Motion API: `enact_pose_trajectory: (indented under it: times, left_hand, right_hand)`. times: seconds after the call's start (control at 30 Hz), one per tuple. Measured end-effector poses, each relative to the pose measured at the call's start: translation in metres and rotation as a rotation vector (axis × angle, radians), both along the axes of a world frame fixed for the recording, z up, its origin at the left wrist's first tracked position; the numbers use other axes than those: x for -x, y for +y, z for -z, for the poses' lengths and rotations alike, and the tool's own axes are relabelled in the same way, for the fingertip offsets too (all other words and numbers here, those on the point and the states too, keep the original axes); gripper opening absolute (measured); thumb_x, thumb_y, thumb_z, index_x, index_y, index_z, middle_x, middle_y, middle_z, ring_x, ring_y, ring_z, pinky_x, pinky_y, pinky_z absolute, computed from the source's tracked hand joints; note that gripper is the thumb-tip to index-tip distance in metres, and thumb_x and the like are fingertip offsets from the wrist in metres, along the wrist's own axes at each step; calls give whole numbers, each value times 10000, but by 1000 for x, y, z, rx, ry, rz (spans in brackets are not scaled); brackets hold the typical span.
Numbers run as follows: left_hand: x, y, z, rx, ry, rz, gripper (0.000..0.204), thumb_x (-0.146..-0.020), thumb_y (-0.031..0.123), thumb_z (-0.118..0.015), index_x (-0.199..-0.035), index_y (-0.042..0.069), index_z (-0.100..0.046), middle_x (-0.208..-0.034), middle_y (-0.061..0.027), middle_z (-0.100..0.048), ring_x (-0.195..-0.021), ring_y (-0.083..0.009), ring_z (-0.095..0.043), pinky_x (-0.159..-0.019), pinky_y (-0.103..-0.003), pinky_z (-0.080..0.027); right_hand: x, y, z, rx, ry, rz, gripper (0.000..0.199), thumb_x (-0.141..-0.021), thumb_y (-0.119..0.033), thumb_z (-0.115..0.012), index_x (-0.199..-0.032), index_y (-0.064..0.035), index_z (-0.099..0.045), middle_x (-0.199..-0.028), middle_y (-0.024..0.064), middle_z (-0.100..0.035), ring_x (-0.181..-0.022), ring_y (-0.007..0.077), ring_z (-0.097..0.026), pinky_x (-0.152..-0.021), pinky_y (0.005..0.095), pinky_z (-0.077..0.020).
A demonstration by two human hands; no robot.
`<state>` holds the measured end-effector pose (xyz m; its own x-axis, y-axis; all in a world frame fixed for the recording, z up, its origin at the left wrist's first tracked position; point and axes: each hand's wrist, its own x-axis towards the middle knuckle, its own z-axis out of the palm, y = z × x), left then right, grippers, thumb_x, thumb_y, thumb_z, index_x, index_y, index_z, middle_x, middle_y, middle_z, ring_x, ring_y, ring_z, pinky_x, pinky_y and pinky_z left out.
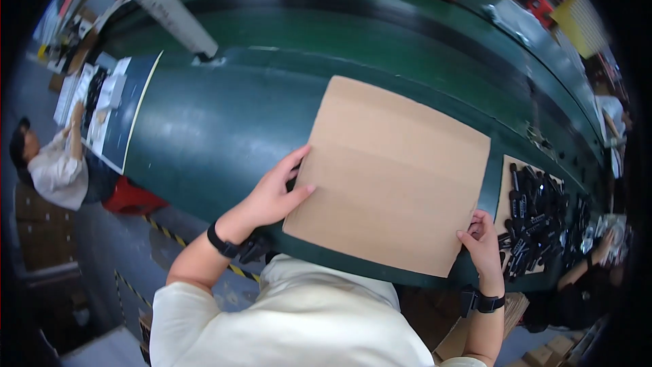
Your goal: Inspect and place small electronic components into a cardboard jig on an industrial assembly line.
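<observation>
A flat brown cardboard sheet [394, 180] lies in front of me at the near edge of the green table, slightly turned. My left hand [282, 187] grips its left edge, the thumb on top and the other fingers partly hidden at the edge. At the lower right edge, my right hand [481, 238] pinches the same sheet between thumb and fingers. Just right of that hand, a pile of small black parts [535, 217] rests on another piece of cardboard [506, 177].
The green table [210, 122] runs left and far. A grey post [170, 17] rises from it. At the left, a person [58, 163] sits by white boxes [112, 92]. Another person in dark clothes [577, 299] works at the right. Folded cardboard [455, 340] stands below my right arm.
</observation>
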<state>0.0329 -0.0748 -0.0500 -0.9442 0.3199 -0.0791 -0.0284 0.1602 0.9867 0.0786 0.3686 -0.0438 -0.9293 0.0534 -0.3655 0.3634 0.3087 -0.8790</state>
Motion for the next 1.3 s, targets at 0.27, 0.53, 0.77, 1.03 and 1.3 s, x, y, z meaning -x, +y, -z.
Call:
enact_pose_trajectory:
  times: [0.27, 0.53, 0.77, 1.03, 1.3]
  left_hand:
    - [-2, 7, -3, -67, -25, 86, 730, -885, -57, -578, -1509, -37, -200, -1569, -200, -234, -1459, -289, -247, -1181, -414, -219]
    - [1, 14, -7, -31, -72, 101, 715, -884, -51, -561, -1506, -40, -208, -1566, -195, -244, -1450, -286, -268, -1181, -406, -213]
    - [-1, 20, -7, -28, -63, 39, 719, -871, -44, -566, -1501, -41, -219, -1562, -182, -255, -1433, -284, -297, -1171, -400, -239]
    - [-3, 25, -6, 325, 193, -56, 622, -887, 2, -564, -1460, -10, -323, -1538, -197, -296, -1398, -307, -345, -1122, -431, -320]
    - [-19, 33, -45, 577, 483, -182, 515, -875, 57, -602, -1360, -5, -441, -1505, -225, -336, -1377, -347, -368, -1087, -439, -347]
  right_hand:
    - [-8, 8, 14, 66, 53, 61, 504, -785, 74, -715, -1232, -40, -512, -980, -10, -543, -807, 63, -521, -713, 190, -459]
    - [-7, 9, 17, -6, 106, 44, 547, -781, 35, -745, -1266, -45, -507, -979, -14, -542, -779, 63, -521, -700, 203, -466]
    - [-7, 11, 12, -5, 167, 72, 519, -805, -3, -742, -1269, -54, -515, -964, -6, -547, -772, 58, -526, -676, 208, -468]
    - [32, 63, -23, -730, 526, 123, 253, -769, -51, -719, -1009, -56, -642, -954, 71, -572, -815, 212, -586, -723, 315, -500]
    - [84, 94, -5, -1320, 531, 59, 229, -734, -116, -731, -941, -62, -649, -932, 89, -560, -931, 283, -574, -795, 383, -481]
